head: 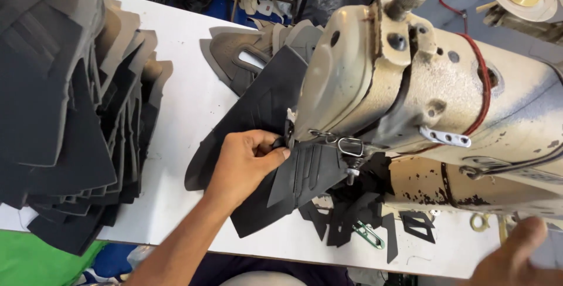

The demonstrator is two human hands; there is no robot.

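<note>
Under the worn cream sewing machine head (410, 80), left hand (246, 163) pinches the dark shoe-upper panel (264, 116), steadying it; right hand (516, 256), blurred, fingers unclear.

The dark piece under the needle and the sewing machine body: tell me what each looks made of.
The dark piece, pinched by the left hand: probably matte synthetic or foam-backed sheet, since it lies flat with embossed lines. The sewing machine body: likely cast metal under cream paint, chipped and stained dark in places.

Sewing machine (410, 86): chipped cream-painted metal, worn. Shoe-upper piece (264, 110): matt black synthetic sheet w/ embossed lines. Table (187, 104): smooth white.
</note>
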